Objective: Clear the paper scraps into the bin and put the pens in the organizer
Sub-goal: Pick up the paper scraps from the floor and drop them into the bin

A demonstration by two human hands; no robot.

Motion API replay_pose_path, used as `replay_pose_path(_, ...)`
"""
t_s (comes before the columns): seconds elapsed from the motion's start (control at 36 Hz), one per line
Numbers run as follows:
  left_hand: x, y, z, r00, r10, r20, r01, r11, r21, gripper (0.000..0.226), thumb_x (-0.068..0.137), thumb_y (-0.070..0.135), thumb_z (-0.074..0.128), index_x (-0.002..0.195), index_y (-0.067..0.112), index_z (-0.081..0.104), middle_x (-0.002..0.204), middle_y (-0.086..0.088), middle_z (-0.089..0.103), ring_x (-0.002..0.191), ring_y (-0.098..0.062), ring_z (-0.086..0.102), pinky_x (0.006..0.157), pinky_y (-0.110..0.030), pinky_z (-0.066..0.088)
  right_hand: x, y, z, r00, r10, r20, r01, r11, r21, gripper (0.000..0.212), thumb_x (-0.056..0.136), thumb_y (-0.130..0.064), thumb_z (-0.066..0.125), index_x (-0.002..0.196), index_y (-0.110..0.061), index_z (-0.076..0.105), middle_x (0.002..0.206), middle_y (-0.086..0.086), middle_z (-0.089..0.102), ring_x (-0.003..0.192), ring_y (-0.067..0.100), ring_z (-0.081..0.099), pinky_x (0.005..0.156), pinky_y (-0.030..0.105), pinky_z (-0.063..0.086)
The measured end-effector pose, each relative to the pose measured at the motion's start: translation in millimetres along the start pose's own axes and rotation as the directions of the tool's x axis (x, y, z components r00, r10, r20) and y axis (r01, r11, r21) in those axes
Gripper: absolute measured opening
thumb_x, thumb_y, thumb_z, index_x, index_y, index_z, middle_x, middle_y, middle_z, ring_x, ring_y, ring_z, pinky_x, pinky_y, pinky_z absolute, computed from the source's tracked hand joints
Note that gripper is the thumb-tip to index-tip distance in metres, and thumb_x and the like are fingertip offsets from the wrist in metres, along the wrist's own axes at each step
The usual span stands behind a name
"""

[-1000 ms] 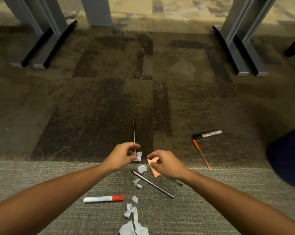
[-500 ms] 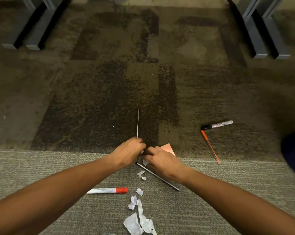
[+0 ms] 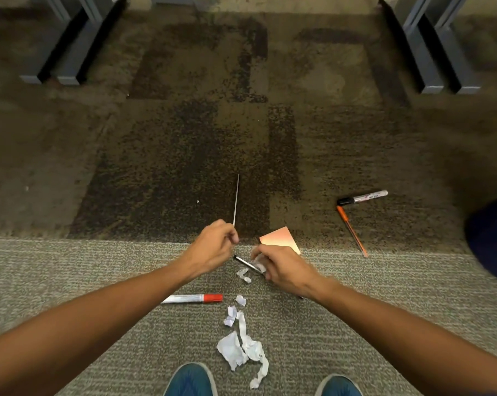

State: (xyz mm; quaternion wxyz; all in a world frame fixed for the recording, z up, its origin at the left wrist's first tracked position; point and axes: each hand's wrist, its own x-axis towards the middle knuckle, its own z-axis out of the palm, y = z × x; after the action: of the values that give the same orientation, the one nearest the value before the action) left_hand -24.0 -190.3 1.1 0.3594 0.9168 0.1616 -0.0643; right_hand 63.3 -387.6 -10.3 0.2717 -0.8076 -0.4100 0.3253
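Right now the right hand (image 3: 284,267) pinches a small white scrap (image 3: 259,265) just above the black pen (image 3: 247,263), whose long axis runs from far left to near right under that hand. The left hand (image 3: 213,250) has its fingers curled; whether it holds anything I cannot tell. I count four pens or markers, one thin rod (image 3: 236,200), one orange note (image 3: 280,239), and several scraps (image 3: 241,350) nearer the feet. No bin or organizer shows.
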Motion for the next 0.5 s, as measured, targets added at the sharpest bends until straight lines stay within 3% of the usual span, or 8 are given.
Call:
replay_pose_path(0.08,-22,4,-1,0.983,-0.178,0.038,0.181,0.93,-0.319,0.03,0.09,-0.006,0.039,0.085,0.018,0.057,0.083,0.001,0.062,0.073,-0.01,0.06,0.063,-0.018,0.044,-14,-8,3,0.999,0.037,0.04,-0.041,0.995,0.087,0.027,0.101,-0.009,0.041,0.1,-0.025,0.062,0.084,-0.02,0.054,0.075,-0.008,0.052,0.067,0.012,0.038)
replay_pose_path(0.19,-58,0,4,0.96,-0.26,0.108,0.28,0.852,-0.441,0.025,0.091,-0.005,0.04,0.086,0.013,0.056,0.081,-0.001,0.059,0.072,-0.011,0.054,0.065,-0.021,0.044,-32,-11,13,0.997,0.044,0.063,-0.05,0.994,0.101,0.023,0.1,-0.013,0.043,0.102,-0.026,0.063,0.1,-0.014,0.057,0.077,0.004,0.056,0.062,0.015,0.043)
replay_pose_path(0.31,-94,-11,21,0.965,-0.23,0.128,0.261,0.892,-0.37,0.008,0.095,0.011,0.053,0.09,0.016,0.057,0.094,0.001,0.063,0.082,-0.009,0.06,0.071,-0.018,0.047,-50,-7,27,0.993,-0.029,0.111,0.031,0.999,-0.017,0.011,0.098,-0.038,0.05,0.105,-0.033,0.057,0.104,-0.017,0.05,0.087,-0.005,0.052,0.075,0.013,0.044)
replay_pose_path(0.39,-120,-19,36,0.966,-0.161,0.202,0.207,0.951,-0.231,0.006,0.091,0.022,0.061,0.09,0.026,0.056,0.091,0.007,0.063,0.081,0.0,0.059,0.07,-0.018,0.05,-62,-6,36,0.98,-0.082,0.182,0.107,0.986,-0.13,0.027,0.094,-0.049,0.053,0.11,-0.027,0.057,0.107,-0.015,0.047,0.085,-0.006,0.048,0.081,0.016,0.047)
replay_pose_path(0.5,-150,-26,58,0.953,-0.129,0.275,0.151,0.987,-0.058,0.018,0.082,0.045,0.066,0.091,0.038,0.052,0.091,0.014,0.058,0.083,-0.001,0.056,0.073,-0.02,0.051,-76,-9,49,0.952,-0.151,0.265,0.219,0.944,-0.248,0.036,0.093,-0.05,0.055,0.117,-0.023,0.055,0.117,-0.008,0.049,0.099,0.006,0.05,0.094,0.027,0.048)
